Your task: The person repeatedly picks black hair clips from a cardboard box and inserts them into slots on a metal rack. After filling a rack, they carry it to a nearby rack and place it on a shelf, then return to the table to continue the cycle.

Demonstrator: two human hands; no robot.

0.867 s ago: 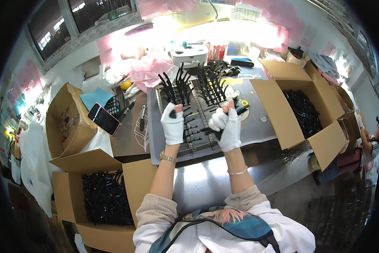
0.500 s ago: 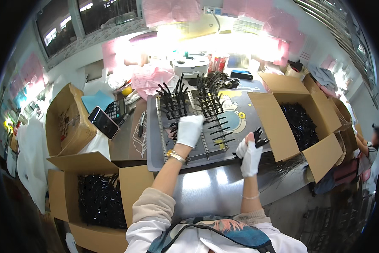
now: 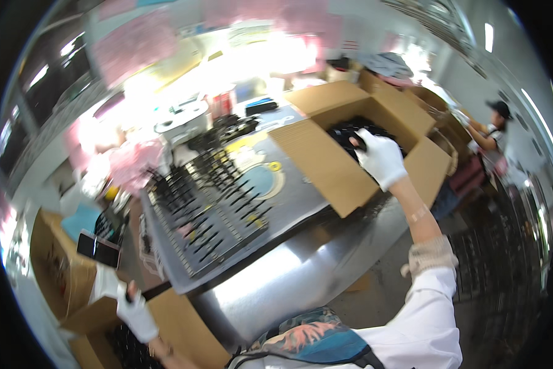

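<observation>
Several black rods (image 3: 212, 249); long axes diagonally far-right

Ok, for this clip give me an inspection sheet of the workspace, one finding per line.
Surface: grey mat on a shiny metal table
Job's things: black pieces in rows on a rack; more in the right box and left box, both open
Clutter: phone, pink papers, white device, dark case around the mat
Hands: right hand at the right box's mouth; left hand by the left box; grasps unclear
Cables: nothing seen
Surroundings: person in a cap in the right background; pink sheets on the wall
</observation>
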